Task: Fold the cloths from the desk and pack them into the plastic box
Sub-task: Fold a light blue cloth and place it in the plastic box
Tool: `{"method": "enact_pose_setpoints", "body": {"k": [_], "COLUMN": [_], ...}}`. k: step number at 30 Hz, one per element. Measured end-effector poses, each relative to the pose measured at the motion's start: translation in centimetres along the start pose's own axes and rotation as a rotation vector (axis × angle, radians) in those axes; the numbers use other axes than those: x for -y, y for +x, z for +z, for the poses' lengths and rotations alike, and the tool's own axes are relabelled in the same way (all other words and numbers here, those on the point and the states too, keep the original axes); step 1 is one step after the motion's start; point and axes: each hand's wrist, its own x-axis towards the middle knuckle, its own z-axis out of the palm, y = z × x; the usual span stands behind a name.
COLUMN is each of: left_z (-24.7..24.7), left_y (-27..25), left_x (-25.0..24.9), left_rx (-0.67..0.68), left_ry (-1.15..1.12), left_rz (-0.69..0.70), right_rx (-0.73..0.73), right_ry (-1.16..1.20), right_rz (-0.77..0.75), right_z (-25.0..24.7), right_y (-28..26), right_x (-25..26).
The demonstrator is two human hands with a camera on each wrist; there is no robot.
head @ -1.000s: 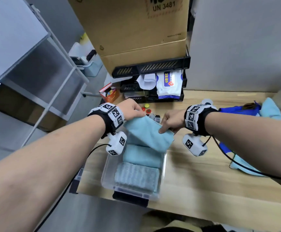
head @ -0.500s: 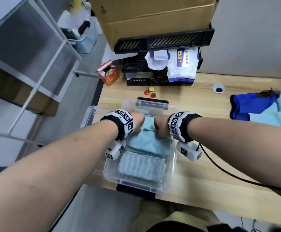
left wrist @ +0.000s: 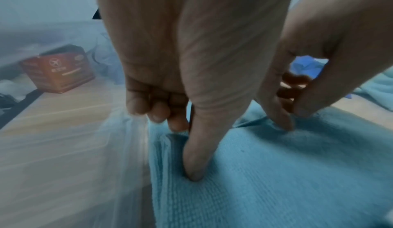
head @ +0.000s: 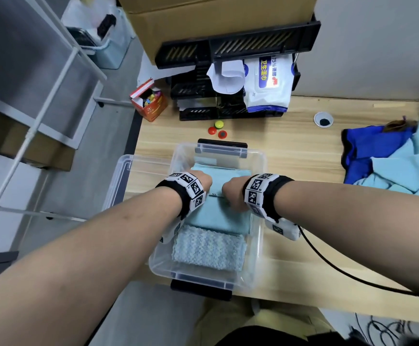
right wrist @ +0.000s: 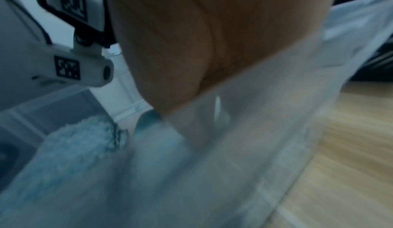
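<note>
A clear plastic box (head: 260, 245) stands at the desk's near edge. Inside, a fluffy pale-blue folded cloth (head: 208, 250) lies at the near end, with a teal folded cloth (head: 218, 217) behind it. Both hands are down in the box on a further teal cloth (head: 219, 174). My left hand (head: 202, 182) grips its left end, thumb pressed into the fabric (left wrist: 276, 181) and fingers curled behind the edge. My right hand (head: 232, 196) pinches the cloth's top edge, seen in the left wrist view (left wrist: 289, 114). The right wrist view shows only my palm (right wrist: 191, 46) behind the box wall (right wrist: 276, 114).
The box lid (head: 128, 176) lies left of the box. A pile of light-blue cloths (head: 401, 168) and a dark-blue one (head: 368, 146) sits at the right. Behind are a black tray rack (head: 203, 113), a wipes pack (head: 268, 81), a red box (head: 151, 103) and small magnets (head: 216, 129).
Both hands have lowered the teal cloth from above the box down into it, behind the other folded cloths. The head view has tilted further down.
</note>
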Motion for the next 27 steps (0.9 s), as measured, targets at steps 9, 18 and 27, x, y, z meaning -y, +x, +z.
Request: {"method": "enact_pose_setpoints", "body": {"k": [9,18,27], "left_z": [5.4,-5.6,-19.7], "left_y": [6.3,-1.3,-2.7], "left_x": [0.9,-1.2,-9.7], "left_rx": [0.356,0.027,-0.233], "left_ry": [-0.041,-0.081,-0.065], "left_rz": [-0.047,-0.102,-0.1], "right_rx": [0.263,-0.148,-0.464], "right_ry": [0.075,0.536,0.843], "right_rz": [-0.082,-0.094,0.119], "right_z": [0.8,-2.6,-1.1], "right_y": [-0.5,-5.8,-14.5], "right_x": [1.2,-3.3,-16.3]}}
